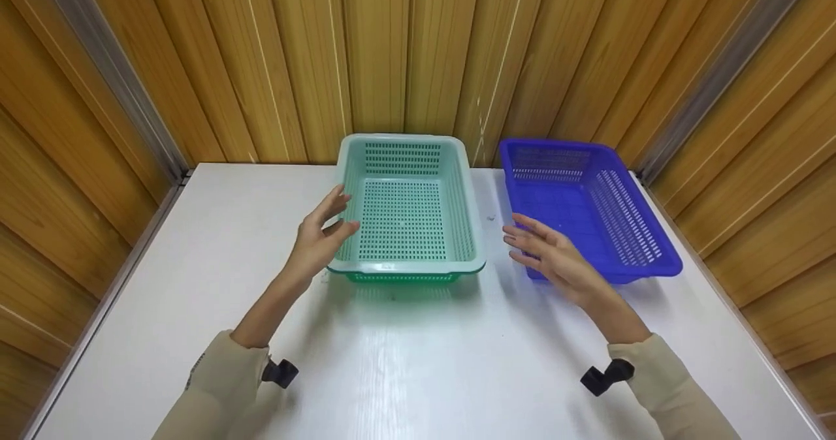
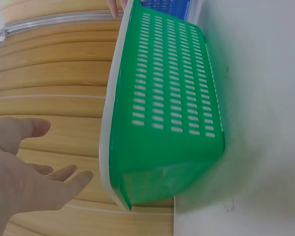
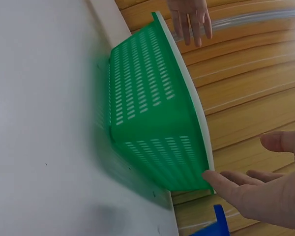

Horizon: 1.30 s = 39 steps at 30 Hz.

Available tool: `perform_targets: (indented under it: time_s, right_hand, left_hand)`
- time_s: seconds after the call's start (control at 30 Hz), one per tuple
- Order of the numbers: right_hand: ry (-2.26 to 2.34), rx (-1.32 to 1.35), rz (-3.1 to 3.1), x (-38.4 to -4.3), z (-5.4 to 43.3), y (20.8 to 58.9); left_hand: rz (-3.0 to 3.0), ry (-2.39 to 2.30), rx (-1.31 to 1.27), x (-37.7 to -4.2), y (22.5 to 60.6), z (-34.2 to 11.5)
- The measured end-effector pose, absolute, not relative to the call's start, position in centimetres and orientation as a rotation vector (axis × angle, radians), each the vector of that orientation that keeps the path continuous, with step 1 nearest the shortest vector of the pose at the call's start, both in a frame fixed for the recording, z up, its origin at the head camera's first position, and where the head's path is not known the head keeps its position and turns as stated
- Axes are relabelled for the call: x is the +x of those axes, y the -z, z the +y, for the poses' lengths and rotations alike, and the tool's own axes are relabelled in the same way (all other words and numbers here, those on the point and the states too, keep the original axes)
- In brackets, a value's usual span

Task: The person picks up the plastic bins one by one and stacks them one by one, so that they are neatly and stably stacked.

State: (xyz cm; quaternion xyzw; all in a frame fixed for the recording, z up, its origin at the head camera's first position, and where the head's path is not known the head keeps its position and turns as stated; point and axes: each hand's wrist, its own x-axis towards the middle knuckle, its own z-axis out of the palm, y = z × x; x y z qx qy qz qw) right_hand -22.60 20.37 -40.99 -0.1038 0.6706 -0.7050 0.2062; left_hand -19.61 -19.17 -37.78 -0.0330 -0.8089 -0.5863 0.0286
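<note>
A pale mint basket (image 1: 405, 267) sits nested in a green basket (image 2: 162, 98), the pair standing at the back middle of the white table. Just left of its rim hovers my left hand (image 1: 315, 241), fingers spread and relaxed, with a gap from the rim in the left wrist view. My right hand (image 1: 555, 257) hangs in the air over the front left part of the blue-purple basket (image 1: 659, 244), its loosely extended fingers pointing toward the mint basket. Neither hand holds anything. Inside both upper baskets only the slotted walls and floors show.
Yellow wood-look panels (image 1: 379, 55) wall in the table (image 1: 418, 375) at the back and both sides, joined by grey metal corner posts (image 1: 117, 74). A narrow strip of table separates the mint and blue-purple baskets. Black wrist mounts (image 1: 281, 373) stick out from both sleeves.
</note>
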Motion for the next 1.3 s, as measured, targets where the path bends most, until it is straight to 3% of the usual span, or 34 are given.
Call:
perform_targets:
  time_s: [0.33,0.73,1.07,1.3]
  right_hand:
    - [2.094,-0.295,1.861,-22.8,26.5,39.8]
    - [2.373,-0.426,1.578,-22.8,32.7,41.6]
    - [2.546,-0.321,1.385,-22.9,37.0,42.6]
    - [2.621,-0.194,1.413,-22.4,41.2,43.3]
  left_hand:
    - [-2.412,1.988,-0.315,-20.0,37.6,-12.2]
    - [-2.413,2.165,-0.477,-20.9,39.4,-4.5]
    - [-2.400,2.230,-0.473,-21.1,40.2,-0.3]
    - [-2.414,2.303,-0.535,-19.5,39.9,1.6]
